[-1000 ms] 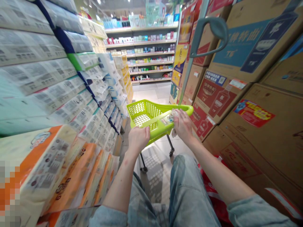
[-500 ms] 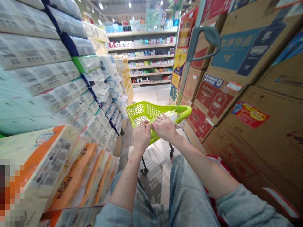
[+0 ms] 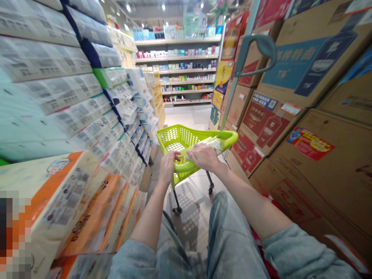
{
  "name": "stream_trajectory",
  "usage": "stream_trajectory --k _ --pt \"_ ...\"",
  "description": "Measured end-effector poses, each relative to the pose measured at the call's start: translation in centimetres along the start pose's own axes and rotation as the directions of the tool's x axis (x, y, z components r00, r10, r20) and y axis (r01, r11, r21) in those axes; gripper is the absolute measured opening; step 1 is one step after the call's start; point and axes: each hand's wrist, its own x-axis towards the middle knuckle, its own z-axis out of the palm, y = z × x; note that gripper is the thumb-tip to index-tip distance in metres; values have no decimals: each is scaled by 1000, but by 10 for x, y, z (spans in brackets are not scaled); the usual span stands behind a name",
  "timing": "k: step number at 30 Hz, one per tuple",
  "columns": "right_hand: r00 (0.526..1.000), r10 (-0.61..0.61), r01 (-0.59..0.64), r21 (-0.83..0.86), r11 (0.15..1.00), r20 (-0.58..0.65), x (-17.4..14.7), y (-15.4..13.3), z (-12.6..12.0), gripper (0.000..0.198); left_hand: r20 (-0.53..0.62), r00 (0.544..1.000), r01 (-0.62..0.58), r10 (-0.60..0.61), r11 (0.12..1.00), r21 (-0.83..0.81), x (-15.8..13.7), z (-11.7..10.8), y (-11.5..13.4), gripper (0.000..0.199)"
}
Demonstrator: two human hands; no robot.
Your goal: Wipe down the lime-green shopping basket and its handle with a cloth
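A lime-green plastic shopping cart (image 3: 180, 135) stands in front of me, its mesh basket pointing forward. My left hand (image 3: 168, 166) is curled over the near left corner of its handle (image 3: 186, 167). Farther right, my right hand (image 3: 205, 155) lies across the handle with bent fingers, their tips partly hidden. A pale, shiny printed piece (image 3: 215, 143) shows just beyond the right hand along the handle; what it is I cannot make out. The visible mesh floor of the basket has nothing on it.
Stacked wrapped paper packs (image 3: 58, 91) line the left side, with orange-and-cream packs (image 3: 87, 213) close by. Cardboard cartons (image 3: 302, 147) rise on the right behind a pole with a grey-blue hooked handle (image 3: 255, 54). Goods-filled shelves (image 3: 174, 71) cross the aisle's far end.
My hands were close together on the handle. The left one has slid left and down, away from the right one, and more of the handle shows between them.
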Motion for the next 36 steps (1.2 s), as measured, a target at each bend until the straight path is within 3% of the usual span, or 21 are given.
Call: stream_trajectory --k 5,9,13,16,19,22,32,36 --pt "983 63 -59 30 998 -172 -10 -15 11 45 -80 997 12 -11 1000 22 -4 8 3 42" --pt "909 251 -245 61 968 -333 -20 -43 22 39 -132 991 -8 10 1000 14 -6 11 8 40" --pt "855 350 -329 122 937 -382 -23 -60 26 34 -148 989 9 -10 1000 -11 -7 13 9 38" --pt "885 332 -315 105 943 -326 -17 -58 22 35 -144 989 13 -15 1000 -10 -7 14 10 37" --pt "946 287 -286 31 958 -151 -6 -49 15 43 -143 990 -1 1 1000 -3 -7 15 11 36" --pt "959 281 -281 -15 959 -33 0 -42 11 47 -147 989 -14 16 1000 17 -7 19 13 35" --pt "903 320 -279 177 944 -285 -27 -50 19 33 -186 982 -3 13 998 58 -9 32 16 34" --pt "902 255 -169 258 951 -349 -43 -50 26 41 -174 985 7 1 999 46 -9 34 17 34"
